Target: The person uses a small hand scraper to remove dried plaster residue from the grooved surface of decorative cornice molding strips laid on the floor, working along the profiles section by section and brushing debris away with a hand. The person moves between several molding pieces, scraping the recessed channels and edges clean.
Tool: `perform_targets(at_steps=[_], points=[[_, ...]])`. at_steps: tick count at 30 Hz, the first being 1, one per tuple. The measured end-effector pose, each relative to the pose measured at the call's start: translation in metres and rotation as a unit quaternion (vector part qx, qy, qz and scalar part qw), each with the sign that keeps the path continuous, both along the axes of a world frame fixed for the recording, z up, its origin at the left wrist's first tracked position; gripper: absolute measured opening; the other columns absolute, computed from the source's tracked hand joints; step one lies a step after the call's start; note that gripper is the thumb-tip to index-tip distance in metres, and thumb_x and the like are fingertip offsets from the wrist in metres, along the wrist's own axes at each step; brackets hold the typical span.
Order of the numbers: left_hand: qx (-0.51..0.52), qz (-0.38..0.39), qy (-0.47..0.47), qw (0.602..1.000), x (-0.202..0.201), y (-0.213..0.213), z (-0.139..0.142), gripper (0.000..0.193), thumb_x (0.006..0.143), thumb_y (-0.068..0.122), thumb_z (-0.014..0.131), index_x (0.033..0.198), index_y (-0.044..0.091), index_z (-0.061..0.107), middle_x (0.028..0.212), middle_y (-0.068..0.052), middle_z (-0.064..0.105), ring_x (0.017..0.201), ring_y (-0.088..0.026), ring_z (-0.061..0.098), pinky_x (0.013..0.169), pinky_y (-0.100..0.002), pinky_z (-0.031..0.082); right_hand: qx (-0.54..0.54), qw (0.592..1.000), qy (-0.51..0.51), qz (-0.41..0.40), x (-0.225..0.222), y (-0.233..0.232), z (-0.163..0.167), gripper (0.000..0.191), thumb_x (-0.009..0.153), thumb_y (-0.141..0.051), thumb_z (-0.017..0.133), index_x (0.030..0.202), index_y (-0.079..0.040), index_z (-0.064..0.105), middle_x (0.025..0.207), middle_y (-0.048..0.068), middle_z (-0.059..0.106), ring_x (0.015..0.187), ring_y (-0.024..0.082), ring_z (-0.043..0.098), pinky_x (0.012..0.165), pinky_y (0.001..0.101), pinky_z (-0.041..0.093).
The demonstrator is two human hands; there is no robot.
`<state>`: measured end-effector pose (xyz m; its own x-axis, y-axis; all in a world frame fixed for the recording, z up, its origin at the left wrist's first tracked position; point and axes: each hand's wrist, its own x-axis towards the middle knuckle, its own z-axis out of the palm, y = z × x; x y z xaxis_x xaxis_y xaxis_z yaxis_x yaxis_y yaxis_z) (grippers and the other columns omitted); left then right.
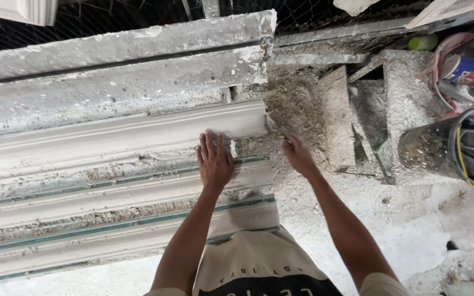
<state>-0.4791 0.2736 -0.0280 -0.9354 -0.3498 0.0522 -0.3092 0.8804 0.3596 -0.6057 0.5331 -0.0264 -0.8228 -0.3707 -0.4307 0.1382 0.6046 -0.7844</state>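
Note:
Long white plaster cornice mouldings (pixel 111 137) lie side by side on a plaster-caked bench, running from the left to the middle. My left hand (pixel 214 161) rests flat, fingers spread, on the moulding near its right end. My right hand (pixel 297 155) is just past that end, fingers curled around something thin that I cannot make out, close to the moulding's end face (pixel 266 121).
More mouldings (pixel 122 205) with green-edged strips lie nearer me. A thick plaster-crusted beam (pixel 122 49) lies behind. Crusted blocks (pixel 407 93) and a dark bucket (pixel 456 151) stand on the right, with a can (pixel 467 70) beyond. The floor (pixel 412 230) is white with plaster.

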Motion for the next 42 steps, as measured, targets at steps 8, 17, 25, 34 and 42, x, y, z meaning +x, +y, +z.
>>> perform_targets(at_steps=[8, 17, 25, 34, 42], points=[[0.005, 0.000, -0.006, 1.000, -0.001, 0.000, 0.001, 0.064, 0.100, 0.033, 0.046, 0.160, 0.010, 0.035, 0.169, -0.025, 0.017, 0.157, -0.044, 0.011, 0.124, -0.061, 0.017, 0.009, 0.999, 0.042, 0.020, -0.015, -0.004, 0.006, 0.049, 0.108, -0.044, 0.047, 0.143, -0.010, 0.057, 0.077, 0.003, 0.062, 0.058, 0.008, 0.051, 0.050, 0.0278, 0.043], [0.004, -0.002, -0.013, 1.000, -0.001, -0.001, 0.000, 0.066, 0.100, 0.034, 0.046, 0.161, 0.010, 0.034, 0.168, -0.026, 0.016, 0.157, -0.043, 0.010, 0.124, -0.062, 0.017, 0.075, 0.996, 0.027, 0.044, -0.042, -0.013, 0.020, 0.053, 0.106, -0.047, 0.046, 0.145, -0.013, 0.055, 0.081, 0.007, 0.070, 0.054, 0.008, 0.051, 0.049, 0.0285, 0.043], [0.005, 0.000, -0.003, 1.000, -0.003, -0.001, 0.002, 0.065, 0.100, 0.032, 0.048, 0.160, 0.009, 0.035, 0.168, -0.027, 0.017, 0.157, -0.044, 0.011, 0.123, -0.061, 0.017, 0.084, 0.994, 0.031, 0.061, -0.063, -0.024, 0.032, 0.051, 0.107, -0.048, 0.046, 0.134, -0.006, 0.059, 0.089, 0.008, 0.071, 0.061, 0.006, 0.061, 0.053, 0.0263, 0.049], [-0.004, 0.001, -0.010, 1.000, -0.003, -0.003, -0.002, 0.064, 0.100, 0.033, 0.047, 0.159, 0.010, 0.037, 0.168, -0.027, 0.018, 0.157, -0.043, 0.012, 0.123, -0.061, 0.018, 0.093, 0.993, -0.011, 0.067, -0.080, -0.041, 0.033, 0.049, 0.108, -0.045, 0.047, 0.131, -0.005, 0.063, 0.086, 0.006, 0.064, 0.064, 0.015, 0.056, 0.055, 0.0317, 0.048], [-0.007, 0.007, -0.009, 1.000, -0.002, -0.003, -0.002, 0.063, 0.100, 0.033, 0.046, 0.158, 0.011, 0.038, 0.166, -0.026, 0.021, 0.156, -0.043, 0.014, 0.122, -0.062, 0.018, 0.037, 0.998, -0.024, -0.042, -0.074, -0.066, 0.032, 0.053, 0.108, -0.045, 0.037, 0.149, -0.014, 0.046, 0.081, 0.009, 0.065, 0.057, 0.014, 0.059, 0.048, 0.0335, 0.049]])
